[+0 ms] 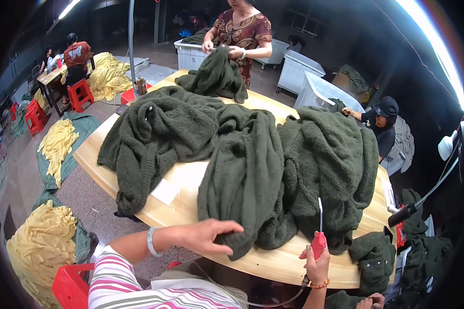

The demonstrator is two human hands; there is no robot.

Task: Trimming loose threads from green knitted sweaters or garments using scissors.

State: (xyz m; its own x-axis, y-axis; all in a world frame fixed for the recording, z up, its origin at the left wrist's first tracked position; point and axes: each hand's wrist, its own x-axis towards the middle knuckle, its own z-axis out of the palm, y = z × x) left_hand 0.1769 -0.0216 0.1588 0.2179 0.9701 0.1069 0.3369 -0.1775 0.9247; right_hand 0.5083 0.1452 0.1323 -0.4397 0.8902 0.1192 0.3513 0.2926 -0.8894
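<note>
Dark green garment (241, 177) at the middle of the table (94, 150), heaped in thick folds, one end spilling toward the near edge! The left hand (209, 238) is right there at that end, thumb and fingers spread apart (whether they press on the cloth, I cannot tell). Over to the right, the right hand (316, 262) is clamped around a red-handled tool (319, 244), its thin metal rod pointing upward, just in front of another green heap (331, 154). A third green pile (162, 123) sprawls on the left, with a white sheet (165, 192) near it on the wood. At the far edge a co-worker (251, 33) in a patterned top lifts green cloth (219, 74) with both hands, and on the floor at near left lies yellow fabric (42, 247) in a mound.
</note>
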